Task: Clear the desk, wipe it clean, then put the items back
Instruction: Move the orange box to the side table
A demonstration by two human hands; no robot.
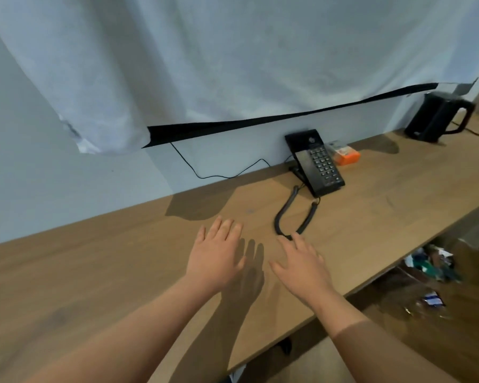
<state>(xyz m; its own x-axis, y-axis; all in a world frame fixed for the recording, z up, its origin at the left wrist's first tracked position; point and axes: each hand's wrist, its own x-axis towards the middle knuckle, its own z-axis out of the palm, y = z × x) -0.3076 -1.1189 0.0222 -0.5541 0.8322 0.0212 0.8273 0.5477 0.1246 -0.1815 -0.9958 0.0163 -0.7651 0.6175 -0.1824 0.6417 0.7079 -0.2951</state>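
Both hands out over the wooden surface (100, 275), palms down, side by side near its front edge. Left hand (217, 255) flat, fingers straight and slightly spread, holding nothing. Right hand (302, 268) likewise flat and empty, its fingertips just at the loop of the coiled cord (284, 214); contact cannot be told. Black telephone (315, 161) stands at the back edge, an orange box (348, 157) just beside it. Black kettle (437, 117) sits toward the far right back corner.
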